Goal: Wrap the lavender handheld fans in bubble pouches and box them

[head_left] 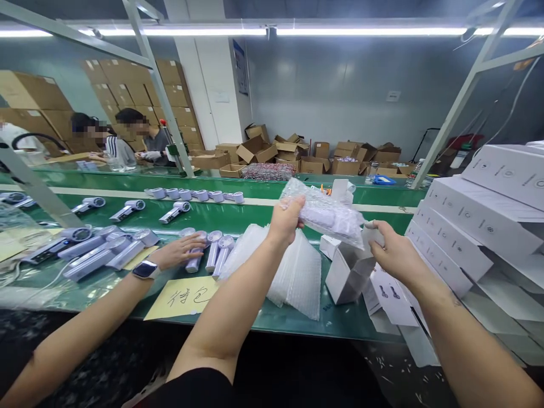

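My left hand (pixel 288 218) grips one end of a bubble-wrap bag (pixel 325 214) with a pale lilac device inside, held in the air above the bench. My right hand (pixel 389 246) pinches a flap of an open white box (pixel 346 275) that stands just below the bag. The bag's far end is close to my right fingertips; whether they touch it I cannot tell. Flat bubble-wrap bags (pixel 297 277) lie left of the box. Several lilac devices (pixel 215 249) rest beyond them, with a co-worker's hand (pixel 182 251) on one.
Stacked white boxes (pixel 467 212) rise at the right. A yellow paper sign (pixel 181 296) lies near the front edge. Handheld devices sit on the green conveyor (pixel 221 218). A metal frame post (pixel 450 113) slants at the right. Two people work across the line.
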Demonstrator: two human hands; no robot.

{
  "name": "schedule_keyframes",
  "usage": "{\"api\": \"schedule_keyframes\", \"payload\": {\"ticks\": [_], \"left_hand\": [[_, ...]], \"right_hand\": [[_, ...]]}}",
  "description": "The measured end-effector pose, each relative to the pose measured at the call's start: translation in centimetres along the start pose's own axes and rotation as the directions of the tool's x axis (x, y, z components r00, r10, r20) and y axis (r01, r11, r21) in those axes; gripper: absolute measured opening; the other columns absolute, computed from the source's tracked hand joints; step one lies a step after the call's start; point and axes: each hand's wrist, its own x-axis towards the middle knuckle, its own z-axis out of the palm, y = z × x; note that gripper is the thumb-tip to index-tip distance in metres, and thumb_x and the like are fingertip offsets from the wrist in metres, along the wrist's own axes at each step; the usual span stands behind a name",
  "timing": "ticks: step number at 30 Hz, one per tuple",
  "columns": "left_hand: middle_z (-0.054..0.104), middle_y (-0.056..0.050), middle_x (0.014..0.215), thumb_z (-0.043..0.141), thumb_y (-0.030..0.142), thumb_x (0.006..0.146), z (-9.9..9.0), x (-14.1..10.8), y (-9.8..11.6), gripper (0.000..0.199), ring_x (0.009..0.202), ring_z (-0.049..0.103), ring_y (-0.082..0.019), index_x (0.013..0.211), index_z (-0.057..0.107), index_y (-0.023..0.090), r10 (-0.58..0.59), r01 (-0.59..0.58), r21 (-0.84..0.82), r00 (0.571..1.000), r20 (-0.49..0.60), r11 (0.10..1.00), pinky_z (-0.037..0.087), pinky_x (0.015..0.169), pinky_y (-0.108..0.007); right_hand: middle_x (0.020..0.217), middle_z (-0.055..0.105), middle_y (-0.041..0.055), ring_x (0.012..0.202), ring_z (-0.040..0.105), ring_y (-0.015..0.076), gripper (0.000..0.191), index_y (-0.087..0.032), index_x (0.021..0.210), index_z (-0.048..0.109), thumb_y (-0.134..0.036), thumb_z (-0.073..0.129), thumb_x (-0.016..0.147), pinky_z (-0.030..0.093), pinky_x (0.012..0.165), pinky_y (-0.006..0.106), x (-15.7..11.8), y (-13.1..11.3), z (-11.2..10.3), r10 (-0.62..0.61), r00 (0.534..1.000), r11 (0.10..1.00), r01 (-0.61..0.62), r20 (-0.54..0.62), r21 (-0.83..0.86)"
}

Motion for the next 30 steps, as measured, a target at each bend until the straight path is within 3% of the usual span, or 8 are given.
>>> {"api": "schedule_keyframes", "payload": {"ticks": [3,6,9,12,16,20,25,30], "left_hand": [[0.050,0.003,0.061,0.066,0.040,0.068,1.5,-0.8,-2.3,0.030,0.043,0.041,-0.006,0.078,0.054,0.014,-0.096,0.091,0.061,0.993,0.076,0.994,0.029,0.035,-0.017],[0.047,0.004,0.057,0.058,0.039,0.075,1.6,-1.7,-2.4,0.024,0.045,0.041,-0.008,0.072,0.052,0.015,-0.074,0.019,0.374,0.988,0.134,0.927,0.031,0.041,-0.019],[0.047,0.002,0.058,0.051,0.035,0.082,2.0,-2.1,0.0,0.022,0.054,0.045,-0.011,0.069,0.051,0.017,0.158,-0.277,0.761,0.961,0.228,0.587,0.034,0.052,-0.022],[0.048,0.000,0.060,0.046,0.033,0.085,3.7,-2.0,2.7,0.021,0.059,0.047,-0.014,0.072,0.052,0.018,0.248,-0.443,0.874,0.886,0.392,0.200,0.034,0.058,-0.025],[0.053,-0.003,0.067,0.042,0.032,0.087,5.5,-2.5,3.5,0.021,0.063,0.050,-0.017,0.081,0.057,0.018,0.198,-0.495,0.869,0.850,0.489,-0.022,0.035,0.060,-0.026],[0.057,-0.009,0.084,0.042,0.032,0.088,5.9,-4.2,2.3,0.022,0.076,0.053,-0.020,0.092,0.059,0.018,0.137,-0.670,0.717,0.705,0.695,-0.191,0.038,0.064,-0.028],[0.060,-0.008,0.081,0.045,0.035,0.087,7.8,-4.5,1.5,0.023,0.074,0.056,-0.020,0.092,0.061,0.020,-0.171,-0.837,0.533,0.547,0.820,-0.123,0.038,0.062,-0.027],[0.064,-0.009,0.093,0.052,0.056,0.081,7.3,-4.1,0.0,0.045,0.083,0.059,-0.022,0.105,0.058,0.019,-0.374,-0.782,0.615,0.543,0.752,0.100,0.040,0.067,-0.028]], "right_hand": [[0.074,0.063,0.0027,0.063,0.059,0.0206,0.033,-0.025,0.111,0.049,-0.023,0.048,0.078,0.042,0.056,0.028,-0.5,0.5,-0.7,-0.018,0.996,0.997,0.011,0.090,0.078],[0.074,0.061,-0.0016,0.059,0.055,0.0176,0.034,-0.027,0.109,0.049,-0.029,0.055,0.076,0.042,0.055,0.027,-1.5,1.4,-0.7,-0.008,0.997,0.981,-0.007,0.074,0.196],[0.071,0.059,-0.0036,0.057,0.053,0.0168,0.034,-0.029,0.111,0.050,-0.033,0.055,0.077,0.042,0.056,0.027,-2.0,1.6,-0.4,-0.036,0.998,0.974,0.022,0.055,0.227],[0.067,0.058,-0.0033,0.058,0.054,0.0182,0.036,-0.029,0.115,0.049,-0.029,0.051,0.079,0.041,0.057,0.029,-1.7,1.2,-0.4,-0.132,0.985,0.967,0.104,0.110,0.233],[0.068,0.060,-0.0018,0.059,0.056,0.0191,0.038,-0.028,0.117,0.051,-0.024,0.052,0.079,0.042,0.059,0.030,-0.6,1.6,-0.6,-0.221,0.964,0.945,0.174,0.148,0.278],[0.067,0.061,-0.0035,0.059,0.056,0.0179,0.049,-0.029,0.121,0.050,-0.025,0.061,0.074,0.043,0.057,0.028,-0.3,3.2,-0.2,-0.204,0.968,0.899,0.125,0.149,0.420],[0.087,0.064,0.0009,0.075,0.058,0.0171,0.044,-0.023,0.118,0.051,-0.030,0.061,0.076,0.048,0.067,0.029,-1.0,3.2,1.1,-0.220,0.967,0.686,0.059,0.130,0.725],[0.112,0.061,0.0029,0.100,0.057,0.0193,0.046,-0.025,0.122,0.049,-0.026,0.057,0.076,0.046,0.087,0.034,-1.3,2.0,2.5,-0.129,0.992,0.661,0.080,0.008,0.746]]}}
